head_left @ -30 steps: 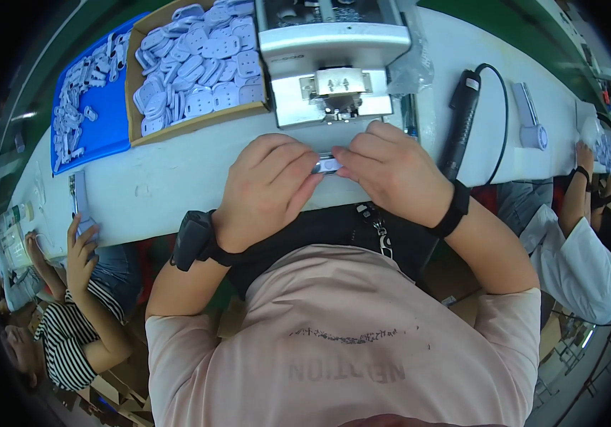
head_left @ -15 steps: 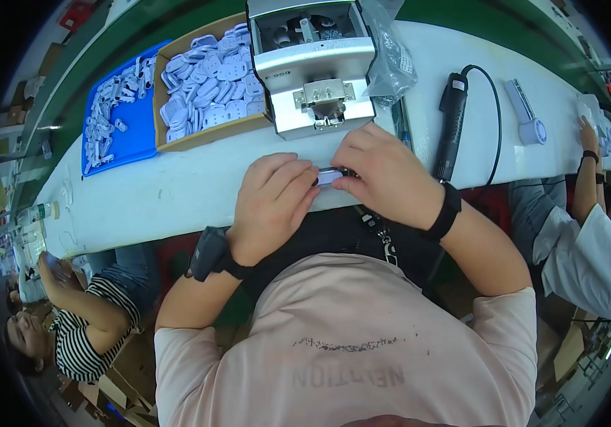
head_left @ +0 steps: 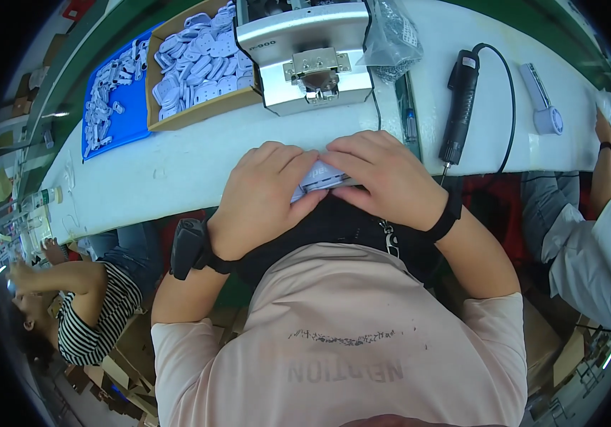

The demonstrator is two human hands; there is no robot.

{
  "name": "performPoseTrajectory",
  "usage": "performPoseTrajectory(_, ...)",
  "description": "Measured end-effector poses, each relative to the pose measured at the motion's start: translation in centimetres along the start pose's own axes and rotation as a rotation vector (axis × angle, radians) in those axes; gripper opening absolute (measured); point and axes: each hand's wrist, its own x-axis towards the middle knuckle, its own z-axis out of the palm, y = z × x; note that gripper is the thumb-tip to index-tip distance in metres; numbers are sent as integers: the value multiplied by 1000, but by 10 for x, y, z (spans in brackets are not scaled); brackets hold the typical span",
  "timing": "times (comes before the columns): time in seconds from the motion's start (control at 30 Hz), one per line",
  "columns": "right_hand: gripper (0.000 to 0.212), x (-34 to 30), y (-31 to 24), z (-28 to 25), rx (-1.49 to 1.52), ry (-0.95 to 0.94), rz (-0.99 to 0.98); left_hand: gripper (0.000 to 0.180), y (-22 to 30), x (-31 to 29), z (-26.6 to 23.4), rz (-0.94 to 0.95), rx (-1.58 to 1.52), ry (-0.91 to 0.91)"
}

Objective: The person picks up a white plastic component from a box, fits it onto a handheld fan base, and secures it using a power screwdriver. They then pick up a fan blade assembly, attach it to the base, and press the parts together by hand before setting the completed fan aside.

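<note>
My left hand [head_left: 259, 192] and my right hand [head_left: 394, 178] meet over the near edge of the table, both closed on a pale lavender plastic casing [head_left: 319, 175]. Its broad face is tilted up between them, and a dark seam or slots run along the near side. The left thumb and fingers grip its left end, while the right thumb lies under the right end with fingers on top. Much of the casing is hidden by the fingers. Just beyond my hands stands a silver box-shaped machine [head_left: 298, 89] with a metal bracket on its front.
A cardboard box [head_left: 198, 110] of similar pale shells stands left of the machine, beside a blue tray [head_left: 133, 124] of small parts. To the right lie a black electric screwdriver [head_left: 458, 110] with a cable, a clear plastic bag [head_left: 394, 46] and a white round-headed device [head_left: 547, 119]. Co-workers sit on both sides.
The casing has turned from a narrow edge to a wider face, and my grip has shifted around it. The view has moved slightly. At left, a co-worker's arm has risen.
</note>
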Motion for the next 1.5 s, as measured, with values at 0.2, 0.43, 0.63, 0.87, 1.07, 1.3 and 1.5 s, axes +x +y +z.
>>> performPoseTrajectory(0.2, 41, 4, 5, 0, 80, -28, 53, 41, 1, 5, 1, -17, -1, -57)
performPoseTrajectory(0.43, 41, 13, 6, -2, 141, -110, 134, 39, -2, 7, 0, 10, 22, -44)
performPoseTrajectory(0.63, 41, 7, -2, 5, 39, -12, 83, 36, 11, 10, -2, -13, 133, -80)
performPoseTrajectory(0.87, 44, 2, 0, 10, -39, 9, 39, 36, 8, 10, 4, 17, 137, -39)
performPoseTrajectory(1.07, 45, 12, -1, 7, 10, -88, 124, 35, -2, 13, 2, -19, 84, -62)
performPoseTrajectory(1.3, 44, 13, 7, 3, 102, -8, 105, 47, -8, 11, -19, 8, 102, 14)
performPoseTrajectory(1.5, 43, 4, 12, 0, 199, -63, 247, 61, -2, -16, -20, -2, 207, 25)
